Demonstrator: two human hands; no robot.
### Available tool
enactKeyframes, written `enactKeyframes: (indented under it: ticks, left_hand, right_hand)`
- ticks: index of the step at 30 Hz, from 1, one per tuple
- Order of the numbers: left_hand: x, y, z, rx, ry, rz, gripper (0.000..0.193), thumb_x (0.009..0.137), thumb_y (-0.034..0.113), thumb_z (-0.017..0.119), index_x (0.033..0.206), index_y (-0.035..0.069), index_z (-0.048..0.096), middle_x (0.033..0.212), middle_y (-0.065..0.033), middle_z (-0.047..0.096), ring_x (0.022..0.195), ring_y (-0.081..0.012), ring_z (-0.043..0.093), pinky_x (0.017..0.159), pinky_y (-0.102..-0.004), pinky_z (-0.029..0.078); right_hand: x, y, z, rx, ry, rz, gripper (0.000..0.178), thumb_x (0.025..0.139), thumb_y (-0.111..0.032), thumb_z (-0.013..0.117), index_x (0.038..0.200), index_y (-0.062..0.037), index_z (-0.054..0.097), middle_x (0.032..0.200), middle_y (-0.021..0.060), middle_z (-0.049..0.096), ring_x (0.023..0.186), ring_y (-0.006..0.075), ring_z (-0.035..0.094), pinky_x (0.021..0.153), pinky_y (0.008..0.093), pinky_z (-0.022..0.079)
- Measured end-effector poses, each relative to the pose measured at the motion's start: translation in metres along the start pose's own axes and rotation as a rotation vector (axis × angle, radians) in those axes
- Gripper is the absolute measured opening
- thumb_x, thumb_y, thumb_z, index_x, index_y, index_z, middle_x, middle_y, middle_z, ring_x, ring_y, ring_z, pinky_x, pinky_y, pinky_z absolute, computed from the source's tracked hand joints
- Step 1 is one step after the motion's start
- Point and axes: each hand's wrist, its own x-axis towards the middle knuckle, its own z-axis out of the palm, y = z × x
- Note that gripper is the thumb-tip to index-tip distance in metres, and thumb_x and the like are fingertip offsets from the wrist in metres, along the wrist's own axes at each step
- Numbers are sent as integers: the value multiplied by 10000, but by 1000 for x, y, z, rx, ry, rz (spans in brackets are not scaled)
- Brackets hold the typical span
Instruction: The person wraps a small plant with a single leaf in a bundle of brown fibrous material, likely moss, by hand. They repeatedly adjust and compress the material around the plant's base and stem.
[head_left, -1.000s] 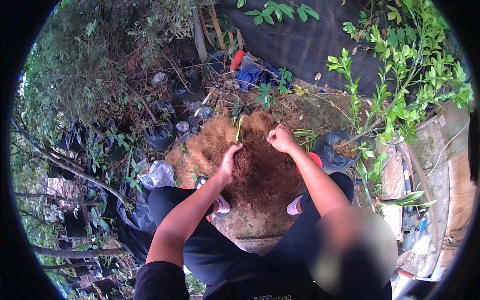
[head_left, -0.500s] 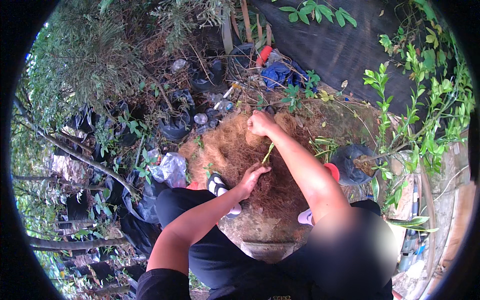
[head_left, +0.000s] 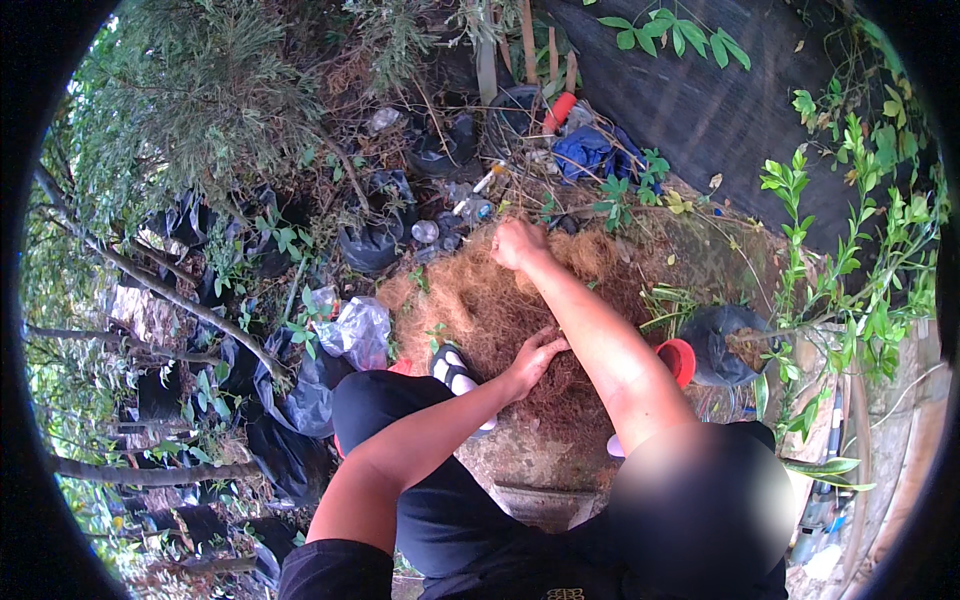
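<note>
My right hand [head_left: 519, 243] is closed in a fist above the far side of a heap of light brown coconut fibre [head_left: 445, 310]. Whatever it holds, if anything, is hidden in the fingers. Nearer to me, my left hand [head_left: 535, 364] is curled against a darker clump of brown fibre [head_left: 570, 385], its fingers partly hidden. My right forearm crosses over the heap just beside the left fingertips and covers part of it.
A red pot [head_left: 677, 362] and a black plant bag [head_left: 725, 345] stand right of the heap. Clear plastic [head_left: 360, 330] lies at the left. Beyond are plastic bottles, a blue cloth [head_left: 595, 153] and black netting [head_left: 690, 110]. My sandalled foot [head_left: 452, 370] is beside the fibre.
The whole view has shifted slightly. My right fist has moved a little left over the heap. A pale green stalk seen by my left hand is now hidden behind the right forearm.
</note>
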Motion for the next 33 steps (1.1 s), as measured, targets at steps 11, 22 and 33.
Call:
enactKeyframes:
  ticks: [11, 22, 33]
  left_hand:
    - [-4, 35, 13, -43, 82, -21, 918, 838, 345, 764, 1541, -29, 308, 1424, -162, 526, 1328, -268, 496, 1084, -392, 420]
    - [-13, 71, 49, 40, -79, -15, 974, 817, 326, 811, 1547, -38, 278, 1471, -176, 476, 1347, -270, 471, 1106, -397, 389]
    - [-36, 92, 70, -73, -186, -109, 619, 912, 370, 662, 1461, 143, 492, 1383, -77, 575, 1243, -225, 566, 1017, -427, 481]
  right_hand:
    - [-51, 26, -63, 474, 673, 15, 290, 763, -389, 835, 999, -230, 782, 1081, 19, 675, 1114, 247, 609, 930, 365, 507]
    - [-223, 128, -16, 1887, 405, 185, 818, 948, -767, 251, 1406, -174, 579, 1339, 120, 643, 1186, 253, 608, 950, 454, 492]
    - [-226, 109, 8, 1972, 187, 140, 864, 919, -771, 341, 1060, -14, 733, 1101, 134, 724, 1051, 274, 622, 979, 382, 420]
